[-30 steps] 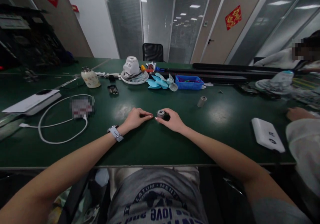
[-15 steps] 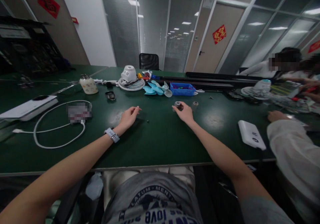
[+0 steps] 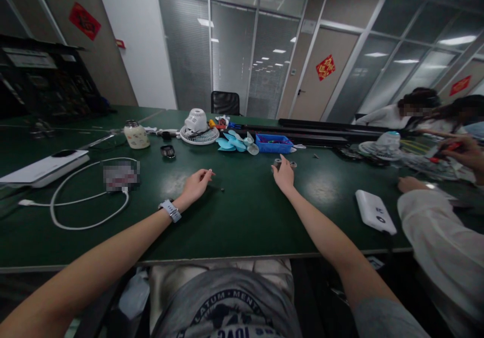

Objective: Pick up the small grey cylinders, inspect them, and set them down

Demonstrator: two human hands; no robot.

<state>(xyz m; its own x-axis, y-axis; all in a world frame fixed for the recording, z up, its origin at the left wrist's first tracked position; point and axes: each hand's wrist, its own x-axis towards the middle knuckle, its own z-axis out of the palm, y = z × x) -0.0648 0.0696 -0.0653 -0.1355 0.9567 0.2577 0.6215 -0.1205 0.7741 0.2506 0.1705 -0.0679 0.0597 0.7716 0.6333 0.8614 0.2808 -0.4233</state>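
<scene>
My left hand (image 3: pixel 195 185) rests low over the green table (image 3: pixel 242 222), thumb and fingers pinched together. Anything held at its fingertips is too small to make out. To its right lies a tiny dark piece (image 3: pixel 223 190). My right hand (image 3: pixel 284 178) has thumb and fingers around a small grey metal cylinder (image 3: pixel 277 162), partly hidden by the fingers. Just right of those fingers stands a second metal cylinder (image 3: pixel 293 164), close to the first; I cannot tell whether they touch.
Ahead are a blue bin (image 3: pixel 274 144), light-blue fan blades (image 3: pixel 231 143) and a white fan part (image 3: pixel 196 124). A bottle (image 3: pixel 136 135), white cable (image 3: pixel 56 217) and white box (image 3: pixel 45 169) lie left. Rightward are a white power bank (image 3: pixel 375 212) and a co-worker's sleeve (image 3: pixel 434 217).
My right hand has shifted right with the metal cylinder, bringing it nearer the second one. My left hand stays pinched in about the same place. The view has tilted slightly upward.
</scene>
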